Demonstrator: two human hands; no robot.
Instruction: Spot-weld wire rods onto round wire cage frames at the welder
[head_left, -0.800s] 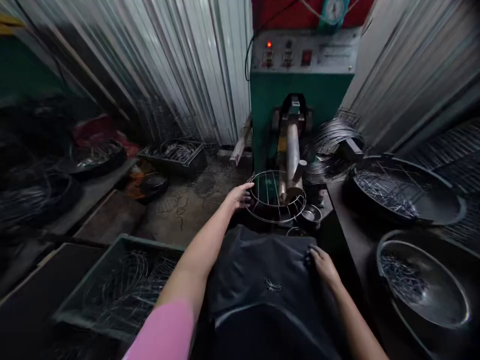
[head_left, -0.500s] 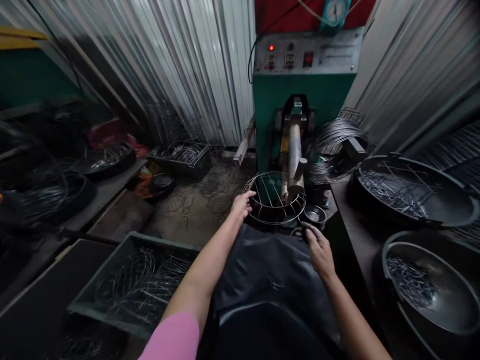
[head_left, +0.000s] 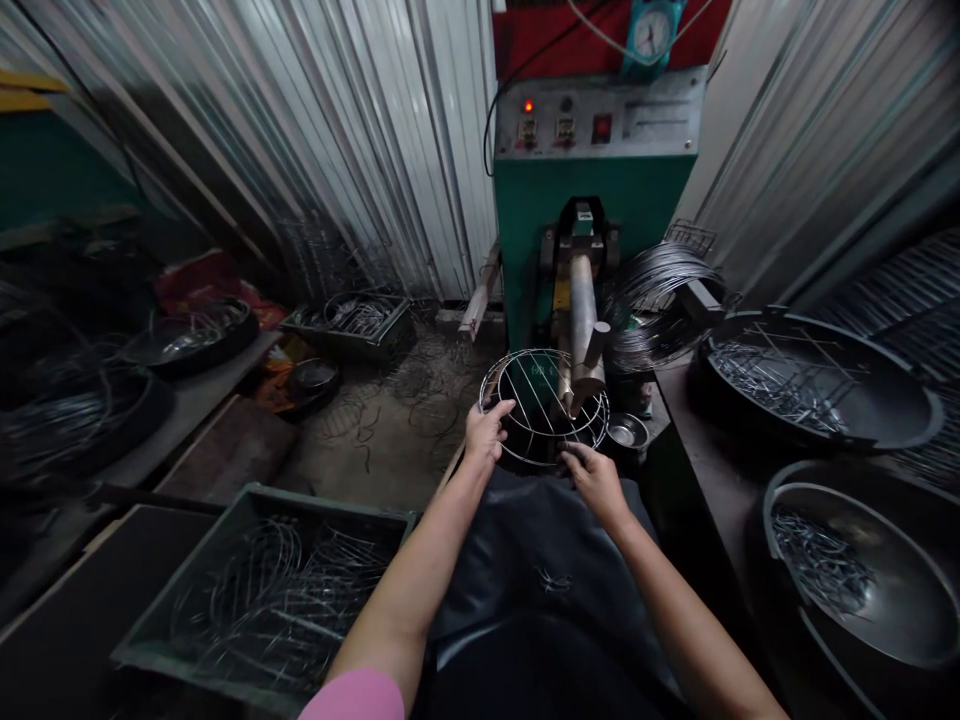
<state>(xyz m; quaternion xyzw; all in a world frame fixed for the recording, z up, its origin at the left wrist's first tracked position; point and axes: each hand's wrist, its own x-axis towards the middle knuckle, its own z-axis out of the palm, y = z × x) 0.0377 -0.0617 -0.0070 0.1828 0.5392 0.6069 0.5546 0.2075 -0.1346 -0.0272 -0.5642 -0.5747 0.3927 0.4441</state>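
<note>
A round wire rack [head_left: 538,400], with two rings joined by short struts and thin parallel bars across it, sits just under the spot welder's metal electrodes [head_left: 576,395]. My left hand [head_left: 486,435] is closed on the left side of its rim, thumb on top. At the near edge, the fingers of my right hand [head_left: 596,478] pinch together on the lower rim. Whether a small piece is also between those fingertips is too small to tell. On the dark apron [head_left: 525,530] over my lap lie several short bent wires [head_left: 553,580].
The green welding machine [head_left: 525,230] stands ahead, its red light lit. Right of it hangs a wire coil [head_left: 660,300]. Large pans [head_left: 907,400] with wire pieces line the right bench. A small metal bowl [head_left: 628,432] sits near the electrodes. At left is a green crate [head_left: 172,570] of wire racks.
My right hand has moved left and inward from beside the small bowl to the rack's near rim. The rack, in my left hand, has tilted slightly. The view has shifted slightly.
</note>
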